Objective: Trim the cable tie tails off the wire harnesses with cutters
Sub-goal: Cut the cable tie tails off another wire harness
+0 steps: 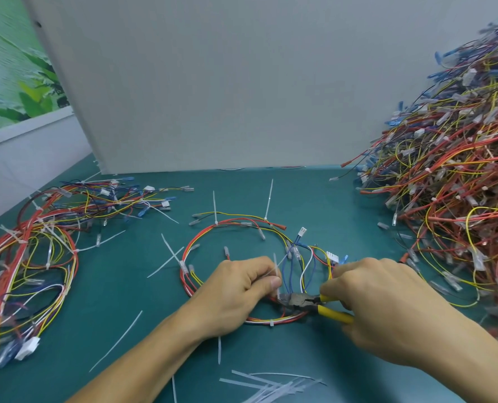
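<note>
A looped wire harness (212, 228) of red, yellow, white and blue wires lies on the green mat in the middle. Several white cable tie tails stick out of it, two (268, 199) standing up at its far side. My left hand (239, 289) pinches an upright tie tail (276, 264) at the loop's near side. My right hand (384, 303) grips yellow-handled cutters (303, 302), whose dark jaws sit at the base of that tail, right beside my left thumb.
A large heap of harnesses (451, 184) fills the right side. A smaller pile of harnesses (32, 257) lies at the left. Cut tie tails (271, 385) are scattered at the near edge. A white panel (212, 82) stands behind the mat.
</note>
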The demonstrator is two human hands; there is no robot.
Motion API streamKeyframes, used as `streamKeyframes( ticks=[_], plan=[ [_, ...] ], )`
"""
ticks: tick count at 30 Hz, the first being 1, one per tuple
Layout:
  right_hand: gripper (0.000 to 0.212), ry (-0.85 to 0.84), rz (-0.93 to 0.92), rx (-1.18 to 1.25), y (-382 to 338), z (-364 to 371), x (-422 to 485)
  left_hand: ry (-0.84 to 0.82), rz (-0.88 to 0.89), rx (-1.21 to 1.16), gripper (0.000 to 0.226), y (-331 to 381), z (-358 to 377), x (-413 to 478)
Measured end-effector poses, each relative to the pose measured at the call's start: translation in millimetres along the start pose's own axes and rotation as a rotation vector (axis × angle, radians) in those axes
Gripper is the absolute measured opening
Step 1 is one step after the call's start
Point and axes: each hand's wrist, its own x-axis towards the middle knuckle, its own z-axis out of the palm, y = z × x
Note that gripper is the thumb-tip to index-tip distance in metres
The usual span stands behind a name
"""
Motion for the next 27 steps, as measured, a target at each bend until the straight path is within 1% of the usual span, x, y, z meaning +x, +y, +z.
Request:
streamKeyframes(
  ticks=[4, 9, 12, 14, 17, 19, 20, 22, 24, 25, 27],
  plan=[
    [0.016, -0.004, -0.007, -0.001, -0.5, 0.5, 0.4, 0.002, 0.009, -0.004, 0.019, -0.5, 0.5, -0.2],
    [0.014, -0.015, -0.004, -0.006, -2.2, -0.5, 0.2, 0.009, 0.013, 0.002, 0.019, -0.6, 0.4, -0.9],
    [0.009, -0.024, -0.002, 0.024, -1.5, -1.2, 0.2, 0.021, 0.001, -0.063, 0.017, -0.3, -0.6, -0.8],
    [0.008, -0.009, 0.014, 0.069, 3.3, -1.4, 0.6, 0.065, -0.05, -0.233, 0.018, -1.1, -1.2, -0.2],
    [0.017, 0.054, 0.044, 0.217, 12.1, -1.4, 1.4, 0.201, -0.172, -0.655, 0.011, -4.3, -3.6, 1.3],
    [0.015, 0.103, 0.049, 0.343, 13.7, -0.9, 3.8, 0.256, -0.206, -0.95, 0.008, -8.1, -8.3, 1.0],
    [0.014, 0.117, 0.049, 0.405, 12.8, -0.5, 5.2, 0.267, -0.209, -1.049, 0.009, -9.5, -11.2, 0.6],
    [0.016, 0.124, 0.041, 0.488, 10.1, 0.9, 6.9, 0.289, -0.234, -1.145, 0.014, -9.9, -14.7, 0.6],
    [0.022, 0.127, 0.029, 0.523, 6.0, 2.5, 7.7, 0.337, -0.294, -1.18, 0.024, -8.8, -14.9, 1.7],
    [0.022, 0.133, 0.026, 0.528, 3.0, 3.4, 8.0, 0.368, -0.319, -1.191, 0.027, -7.9, -15.1, 2.7],
    [0.015, 0.148, 0.023, 0.524, -5.6, 5.8, 9.6, 0.415, -0.329, -1.211, 0.03, -5.7, -17.4, 4.1]
  ],
)
